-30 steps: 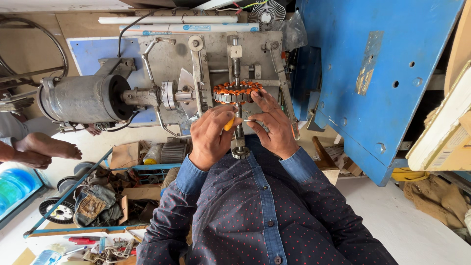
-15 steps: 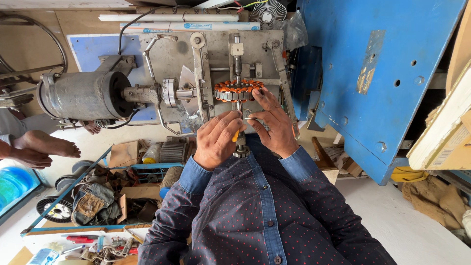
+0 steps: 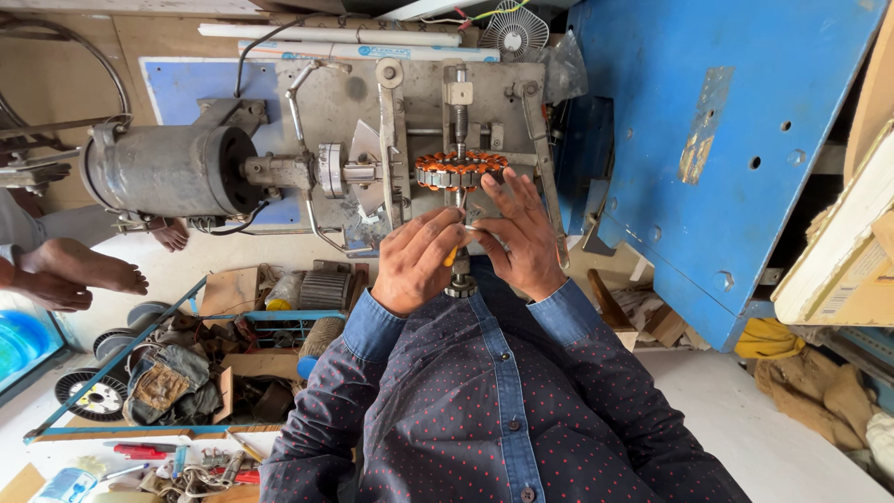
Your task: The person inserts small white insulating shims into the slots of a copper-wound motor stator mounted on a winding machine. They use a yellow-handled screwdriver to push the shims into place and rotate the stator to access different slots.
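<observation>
A round stator [image 3: 459, 170] wound with orange copper coils sits on the shaft of a grey winding machine [image 3: 410, 121]. My left hand [image 3: 416, 260] is just below it, closed on a small yellow-handled tool [image 3: 453, 252]. My right hand [image 3: 518, 234] is beside it, fingers spread upward, fingertips touching the lower right edge of the stator. A metal shaft end [image 3: 460, 282] sticks out below, between my two hands.
A grey motor [image 3: 163, 170] is coupled to the machine at left. A blue metal cabinet [image 3: 736, 140] stands at right. Another person's bare feet [image 3: 70, 270] rest at far left. Boxes, spare stators and tools [image 3: 186, 363] litter the floor at lower left.
Both my hands have shifted slightly up and closer together under the stator. The right hand's fingers have straightened toward the coils.
</observation>
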